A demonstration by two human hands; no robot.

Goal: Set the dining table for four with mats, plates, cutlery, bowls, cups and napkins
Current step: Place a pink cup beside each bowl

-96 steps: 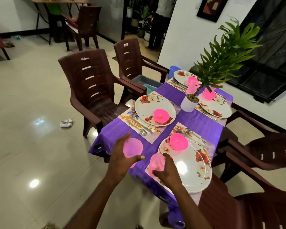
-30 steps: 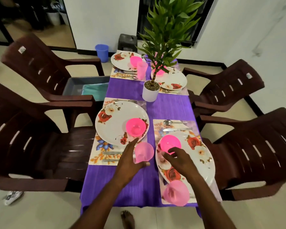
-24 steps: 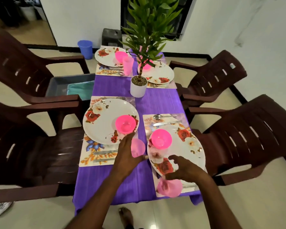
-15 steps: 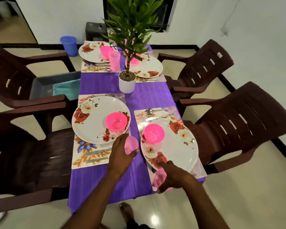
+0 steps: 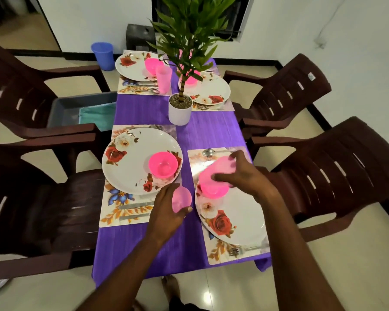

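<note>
left hand (image 5: 166, 212) holds pink cup (image 5: 181, 199); right hand (image 5: 241, 173) holds another cup (image 5: 220, 168)

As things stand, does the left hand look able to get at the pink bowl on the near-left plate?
Probably not freely: the left hand is wrapped around a pink cup. The pink bowl sits just beyond its fingertips on the near-left plate, with nothing between, so position isn't the obstacle.

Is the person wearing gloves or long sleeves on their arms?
No. Both the left hand and the right hand are bare, with no gloves, rings, watch or bracelets showing. Both forearms are uncovered right down to the picture's bottom edge, so no sleeve is visible.
</note>
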